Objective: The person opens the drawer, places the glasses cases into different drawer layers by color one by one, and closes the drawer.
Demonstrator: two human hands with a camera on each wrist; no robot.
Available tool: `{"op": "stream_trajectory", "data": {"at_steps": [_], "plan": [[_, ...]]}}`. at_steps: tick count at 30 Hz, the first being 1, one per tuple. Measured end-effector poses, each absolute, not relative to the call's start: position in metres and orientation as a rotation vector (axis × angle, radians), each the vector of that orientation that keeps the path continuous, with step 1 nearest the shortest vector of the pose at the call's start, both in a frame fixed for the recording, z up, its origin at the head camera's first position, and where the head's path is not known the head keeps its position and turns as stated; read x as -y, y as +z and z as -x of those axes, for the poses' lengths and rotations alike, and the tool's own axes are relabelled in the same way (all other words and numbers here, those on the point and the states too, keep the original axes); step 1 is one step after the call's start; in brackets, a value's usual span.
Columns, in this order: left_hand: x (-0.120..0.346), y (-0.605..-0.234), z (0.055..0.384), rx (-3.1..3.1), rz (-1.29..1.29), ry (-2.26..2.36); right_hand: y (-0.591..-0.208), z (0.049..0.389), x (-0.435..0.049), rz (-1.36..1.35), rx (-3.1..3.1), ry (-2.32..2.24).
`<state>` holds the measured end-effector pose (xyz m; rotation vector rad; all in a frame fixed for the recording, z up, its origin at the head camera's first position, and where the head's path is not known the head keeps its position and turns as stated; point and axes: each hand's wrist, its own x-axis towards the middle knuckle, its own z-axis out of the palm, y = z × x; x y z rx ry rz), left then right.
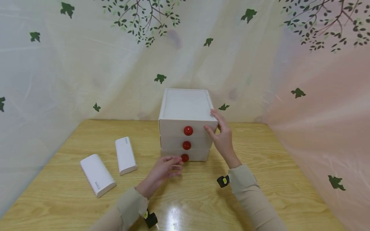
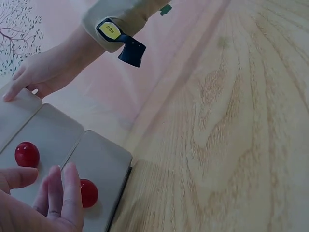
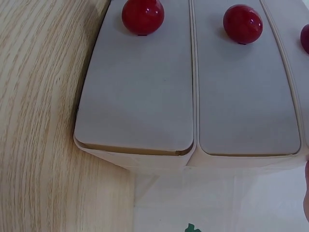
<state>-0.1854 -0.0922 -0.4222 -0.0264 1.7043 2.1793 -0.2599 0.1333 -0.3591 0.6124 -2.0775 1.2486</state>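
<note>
A white three-drawer cabinet [image 1: 186,104] stands toward the back of the table, one red knob on each drawer. My left hand [image 1: 162,170] reaches to the bottom knob [image 1: 185,158], fingertips right beside it. In the left wrist view its fingers [image 2: 72,193] are extended and overlap that knob [image 2: 89,193], not curled round it. My right hand [image 1: 224,139] grips the cabinet's upper right front corner, thumb on the top drawer's front and fingers along the top edge. The right wrist view shows the bottom drawer [image 3: 140,87] and middle drawer [image 3: 246,96] pushed in.
Two white power-bank-like blocks, a nearer one [image 1: 97,175] and a farther one [image 1: 126,156], lie on the wooden table [image 1: 260,179] left of the cabinet. Behind the table hangs a pale leaf-printed curtain [image 1: 130,70], with a pinkish sheet at right.
</note>
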Motion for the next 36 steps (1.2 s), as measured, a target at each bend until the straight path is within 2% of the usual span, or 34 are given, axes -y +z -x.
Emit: {"op": "stream_trajectory", "data": {"at_steps": [36], "plan": [[0.067,-0.443,0.207,-1.717,0.216,2.118,-0.362,0.262,-0.135,-0.621,2.053,1.264]]}}
